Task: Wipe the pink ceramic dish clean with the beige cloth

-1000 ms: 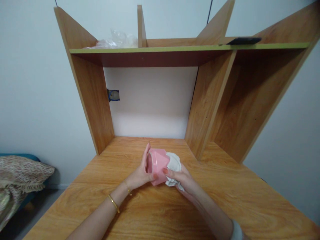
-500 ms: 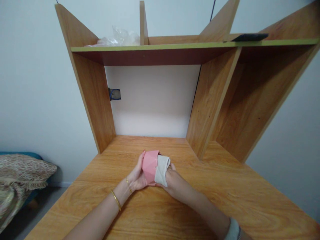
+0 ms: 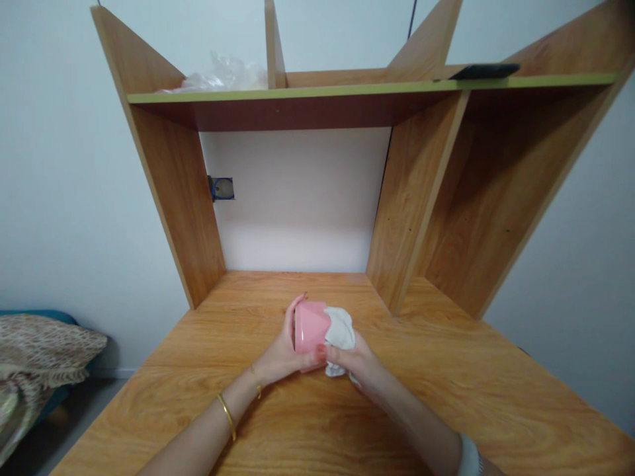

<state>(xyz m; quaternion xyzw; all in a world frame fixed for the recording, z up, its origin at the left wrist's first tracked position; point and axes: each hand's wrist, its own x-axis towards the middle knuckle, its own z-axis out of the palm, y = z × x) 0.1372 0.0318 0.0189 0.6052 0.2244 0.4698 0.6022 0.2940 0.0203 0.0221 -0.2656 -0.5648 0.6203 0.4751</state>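
Note:
A pink, faceted cup-like container (image 3: 311, 327) lies tilted on its side in my left hand (image 3: 285, 350), just above the desk. The thumb runs along its near side and the fingers reach round its far left edge. My right hand (image 3: 360, 357) is closed on a whitish cloth (image 3: 340, 328), pressing it against the container's right end. That end is covered by the cloth, and some of my right fingers are hidden behind it. The two thumbs come close together at the container's lower edge.
The wood-grain desk (image 3: 278, 423) spreads below my hands. Upright panels (image 3: 421, 198) and a green-edged shelf (image 3: 327, 90) rise behind it. Clear plastic wrapping (image 3: 223, 73) and a dark flat item (image 3: 483, 71) rest up there. A blanket-covered bed (image 3: 44, 344) is at the left.
The container has turned in my left hand, and my left thumb now shows along its near side. My right hand, formerly reaching into the container's right end, now holds the cloth outside against that end.

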